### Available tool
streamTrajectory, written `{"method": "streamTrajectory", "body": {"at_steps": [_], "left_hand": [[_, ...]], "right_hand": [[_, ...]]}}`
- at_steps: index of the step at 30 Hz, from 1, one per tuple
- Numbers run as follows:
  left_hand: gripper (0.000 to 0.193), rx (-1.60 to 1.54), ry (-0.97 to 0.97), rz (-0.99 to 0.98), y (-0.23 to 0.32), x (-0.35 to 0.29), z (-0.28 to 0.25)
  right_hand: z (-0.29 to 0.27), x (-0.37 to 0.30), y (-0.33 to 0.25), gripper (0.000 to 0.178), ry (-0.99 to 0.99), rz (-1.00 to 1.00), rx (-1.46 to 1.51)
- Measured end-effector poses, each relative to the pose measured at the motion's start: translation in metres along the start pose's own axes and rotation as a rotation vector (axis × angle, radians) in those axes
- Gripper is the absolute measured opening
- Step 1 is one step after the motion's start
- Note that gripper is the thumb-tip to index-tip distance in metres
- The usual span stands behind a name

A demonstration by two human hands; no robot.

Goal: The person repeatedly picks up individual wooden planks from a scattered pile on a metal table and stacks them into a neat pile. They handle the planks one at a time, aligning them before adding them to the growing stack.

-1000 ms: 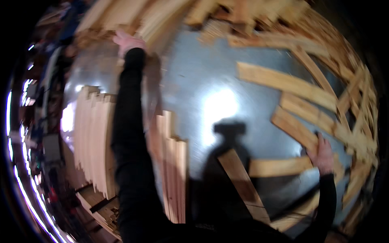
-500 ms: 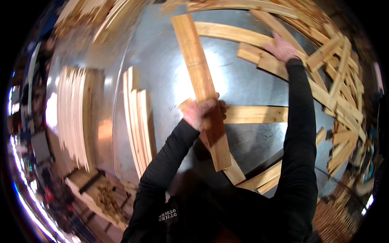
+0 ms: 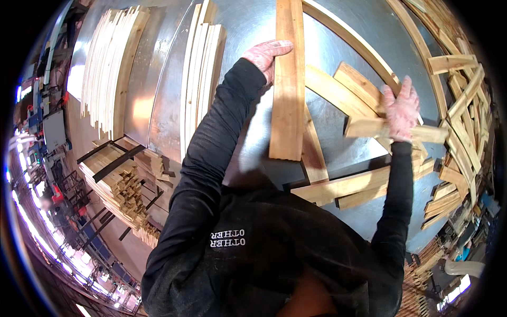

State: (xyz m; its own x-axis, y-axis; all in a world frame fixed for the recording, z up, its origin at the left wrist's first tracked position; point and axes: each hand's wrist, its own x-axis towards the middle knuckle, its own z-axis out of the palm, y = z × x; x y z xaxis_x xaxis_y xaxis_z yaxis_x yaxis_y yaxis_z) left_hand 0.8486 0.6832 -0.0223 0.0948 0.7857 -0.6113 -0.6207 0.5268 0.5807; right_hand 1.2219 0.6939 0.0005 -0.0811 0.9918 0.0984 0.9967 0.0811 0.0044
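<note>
At 12 o'clock the left hand [image 3: 266, 57] has a wide board [image 3: 289, 95] by its left edge, thumb laid across the upper face; its other fingers pass mostly out of sight behind the wood, so how far they curl cannot be told. The board's far end is cut off by the picture's top edge, while its near end shows whole, pointing to 6 o'clock.

Between 2 and 3 o'clock the right hand [image 3: 401, 112] lies over a short board [image 3: 367, 127], fingers spread apart and pointing toward 12. It seems to rest there rather than grip, though the underside of the palm is hidden. The hand covers the middle of this board, leaving both ends in view.

A narrow board [image 3: 315, 150] emerges from behind the wide one, its upper part covered. Between 3 and 4, the right sleeve [image 3: 400, 182] crosses the low boards [image 3: 346, 185] and hides a stretch of them. All this wood is on the metal counter [image 3: 364, 21], whose near edge is blocked by the person's dark torso [image 3: 296, 243] at 6.

At 11, an upright bundle [image 3: 203, 68] runs down behind the left sleeve [image 3: 211, 132]; at 10 stands a neat stack [image 3: 111, 63]. Toward 3, the tangled heap [image 3: 470, 105] fades into the dark rim, its pieces too overlapped to count.
</note>
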Motion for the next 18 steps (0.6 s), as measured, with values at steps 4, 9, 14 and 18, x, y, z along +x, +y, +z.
{"method": "streamTrajectory", "body": {"at_steps": [4,9,14,18], "left_hand": [[0.038,0.103,0.033,0.127,-0.012,0.007,0.004],[0.04,0.522,0.042,0.466,-0.031,-0.09,0.041],[0.048,0.501,0.215,-0.041,0.006,-0.151,0.046],[0.058,1.271,0.457,0.426,0.127,-0.056,-0.049]], "right_hand": [[-0.017,-0.088,-0.116,0.052,-0.377,0.133,1.394],[-0.011,-0.092,-0.203,0.048,-0.174,0.043,1.274],[-0.005,-0.034,-0.233,0.046,-0.067,-0.074,1.522],[-0.023,0.027,-0.22,0.047,0.167,-0.184,1.069]]}}
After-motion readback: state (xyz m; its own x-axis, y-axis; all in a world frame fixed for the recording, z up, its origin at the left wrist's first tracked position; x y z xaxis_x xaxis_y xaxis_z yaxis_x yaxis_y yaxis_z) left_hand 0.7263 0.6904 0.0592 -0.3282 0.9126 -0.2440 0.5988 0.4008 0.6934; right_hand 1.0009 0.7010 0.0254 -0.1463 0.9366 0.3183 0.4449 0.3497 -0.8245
